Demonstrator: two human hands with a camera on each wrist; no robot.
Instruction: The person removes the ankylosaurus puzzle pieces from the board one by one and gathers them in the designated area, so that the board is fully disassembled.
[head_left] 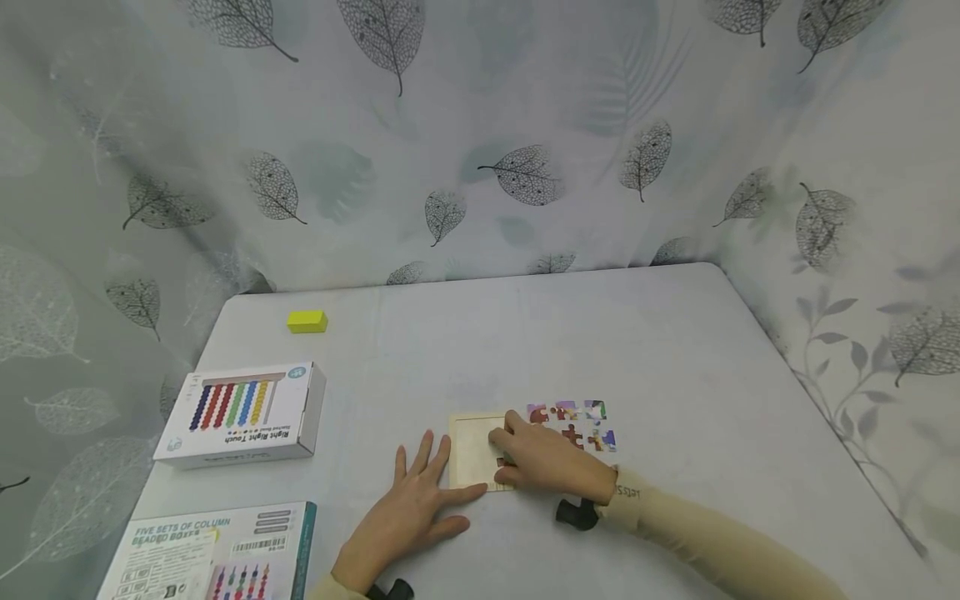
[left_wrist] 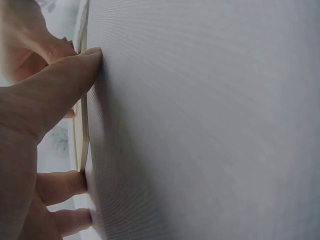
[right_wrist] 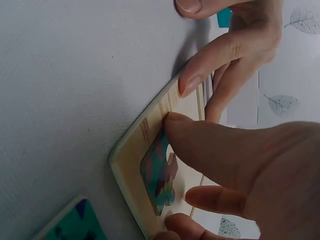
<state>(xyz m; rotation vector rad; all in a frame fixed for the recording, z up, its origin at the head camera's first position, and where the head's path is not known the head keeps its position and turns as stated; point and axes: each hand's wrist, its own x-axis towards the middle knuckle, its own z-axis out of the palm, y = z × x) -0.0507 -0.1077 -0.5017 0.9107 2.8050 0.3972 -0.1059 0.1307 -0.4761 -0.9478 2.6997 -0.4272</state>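
Note:
A shallow wooden puzzle tray (head_left: pixel 467 450) lies flat in front of me. My left hand (head_left: pixel 408 510) is at its near left corner, fingers spread; a fingertip touches the rim in the right wrist view. My right hand (head_left: pixel 551 460) reaches over the tray's right side, fingers bent. In the right wrist view its thumb and fingers are around a colourful jigsaw piece (right_wrist: pixel 159 175) low in a corner of the tray, the thumb touching its edge. Several loose jigsaw pieces (head_left: pixel 602 440) lie right of the tray, some partly hidden by the right hand.
Two boxes of bead toys, an upper one (head_left: pixel 247 417) and a nearer one (head_left: pixel 217 550), lie at the table's left. A yellow block (head_left: pixel 307 322) rests near the far left corner. Leaf-patterned cloth (head_left: pixel 525 175) hangs behind the white tabletop (head_left: pixel 525 333).

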